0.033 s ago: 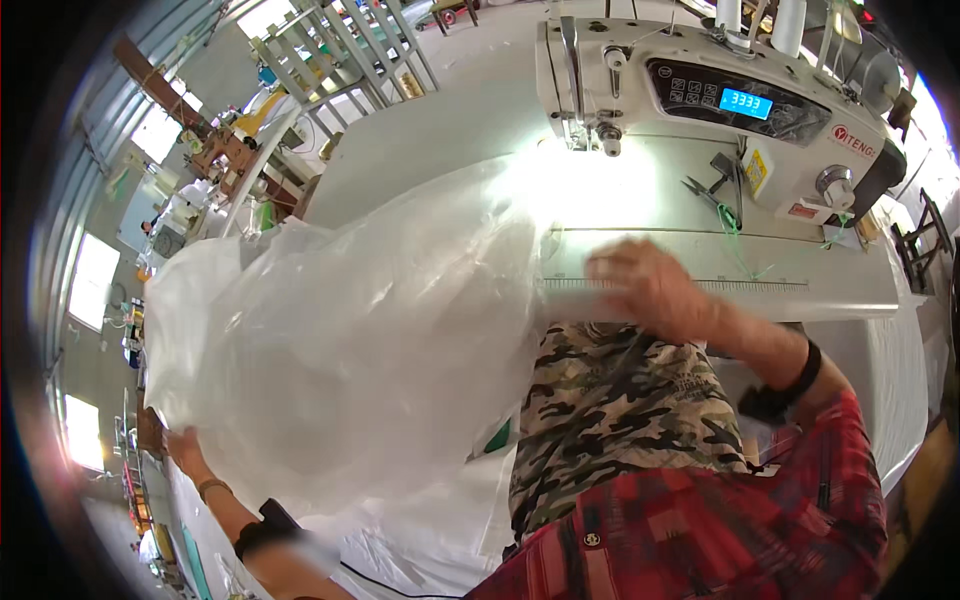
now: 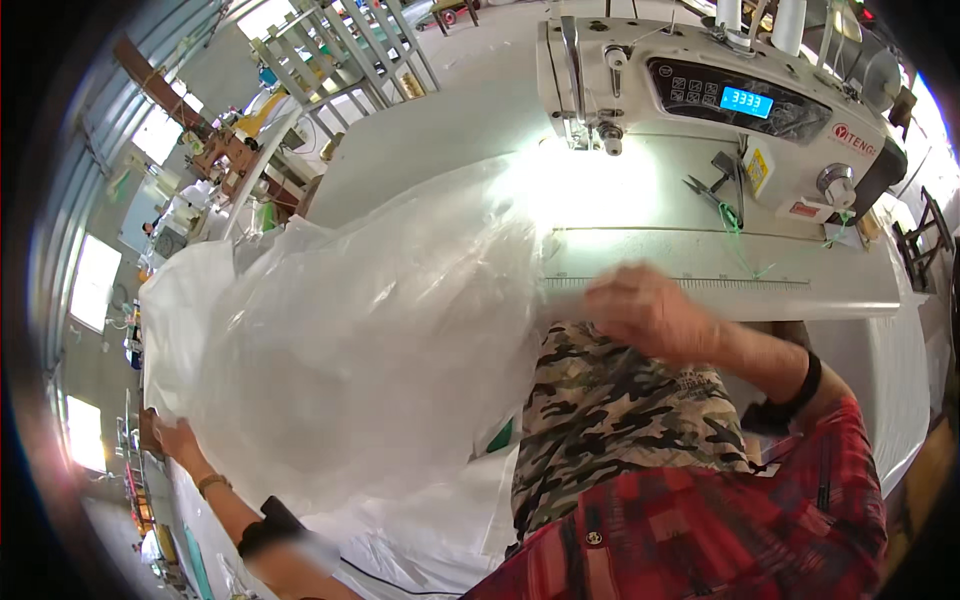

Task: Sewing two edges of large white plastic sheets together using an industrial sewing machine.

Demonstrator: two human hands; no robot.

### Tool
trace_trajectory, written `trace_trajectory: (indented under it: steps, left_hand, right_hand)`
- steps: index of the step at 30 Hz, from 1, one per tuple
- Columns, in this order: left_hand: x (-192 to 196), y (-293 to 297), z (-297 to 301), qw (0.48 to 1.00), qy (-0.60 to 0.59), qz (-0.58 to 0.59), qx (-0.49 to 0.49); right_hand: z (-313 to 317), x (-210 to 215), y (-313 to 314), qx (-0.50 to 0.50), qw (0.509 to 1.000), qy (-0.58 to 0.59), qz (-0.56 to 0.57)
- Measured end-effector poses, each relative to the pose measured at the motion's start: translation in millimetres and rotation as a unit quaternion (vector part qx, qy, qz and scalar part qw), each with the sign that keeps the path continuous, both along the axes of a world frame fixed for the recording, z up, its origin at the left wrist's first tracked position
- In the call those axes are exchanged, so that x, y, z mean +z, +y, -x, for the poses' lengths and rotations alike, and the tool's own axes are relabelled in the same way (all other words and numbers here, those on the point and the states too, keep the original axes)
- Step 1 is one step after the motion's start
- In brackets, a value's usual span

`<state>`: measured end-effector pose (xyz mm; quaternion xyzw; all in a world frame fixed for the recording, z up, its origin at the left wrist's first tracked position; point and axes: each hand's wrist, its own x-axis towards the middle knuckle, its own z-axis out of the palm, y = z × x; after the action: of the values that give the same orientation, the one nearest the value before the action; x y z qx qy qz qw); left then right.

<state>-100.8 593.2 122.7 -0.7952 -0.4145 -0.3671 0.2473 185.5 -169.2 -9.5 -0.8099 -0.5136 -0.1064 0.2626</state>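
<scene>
One large sheet of clear plastic film [image 2: 370, 350] fills the left and middle of the view, billowed up and crumpled, its upper edge lying on the white worktop [image 2: 440, 130] and its lower part draped over more white sheeting toward the person's lap. Two hands work it. The left hand [image 2: 172, 437] is at the sheet's far lower-left corner, fingers closed on the edge of the film. The right hand [image 2: 645, 310] is at the sheet's right edge, just in front of the worktop's near rim; it is blurred, and whether it grips the film or only rests against it cannot be told. Each wrist carries one dark band.

One white industrial sewing machine [image 2: 720, 90] stands at the back of the worktop, with one lit blue display on its front panel. One small pair of thread snips [image 2: 712, 190] lies on the machine bed, beside loose green thread. A ruler strip [image 2: 690, 283] runs along the worktop's front edge. The raised film hides much of the worktop's left part. Metal racks [image 2: 350, 50] stand beyond, at upper left.
</scene>
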Motion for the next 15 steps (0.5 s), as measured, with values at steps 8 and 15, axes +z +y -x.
trace_trajectory:
  steps: [8,15]
  left_hand:
    - [-79.7,-366.2,-249.1,0.728,0.173,0.334,-0.573]
    - [-151.5,-320.4,-316.9,0.829,0.209,0.229,-0.466]
  right_hand:
    - [41.2,-151.8,57.0,-0.166,0.734,0.6,-0.273]
    - [82.1,-89.5,158.7,0.226,0.765,0.582,-0.157]
